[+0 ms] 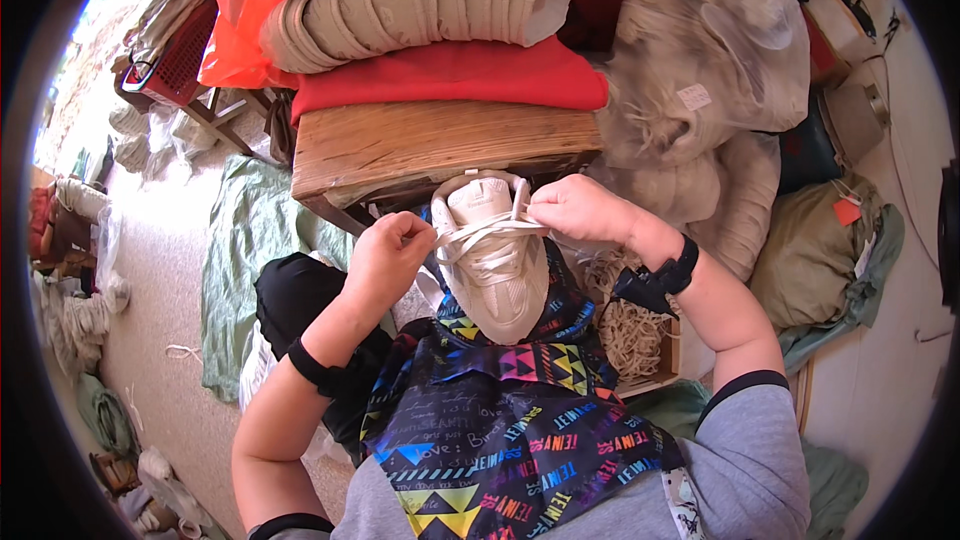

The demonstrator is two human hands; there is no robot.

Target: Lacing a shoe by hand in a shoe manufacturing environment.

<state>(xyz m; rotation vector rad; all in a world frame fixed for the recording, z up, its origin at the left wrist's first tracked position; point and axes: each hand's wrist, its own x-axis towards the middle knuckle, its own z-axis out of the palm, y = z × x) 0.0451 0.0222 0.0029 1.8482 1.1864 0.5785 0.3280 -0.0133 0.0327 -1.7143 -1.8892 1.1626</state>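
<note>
A cream sneaker (505, 308) rests on my lap, toe toward me, against a dark patterned apron (540, 430). White shoelaces (488, 230) cross over its tongue in loose loops. My left hand (385, 258) pinches a shoelace at the left side of the shoe. On the other side, my right hand (578, 208) grips the lace near the collar, fingers closed. The lace runs between the two hands across the top of the shoe. Black bands circle both my wrists.
A wooden bench (440, 135) stands just beyond the shoe, bearing red cloth (450, 78) and nested rows of cream shoe pieces (420, 15). To the right are plastic bags (700, 50) and a box of loose laces (632, 340). Green sheeting (250, 270) covers floor at left.
</note>
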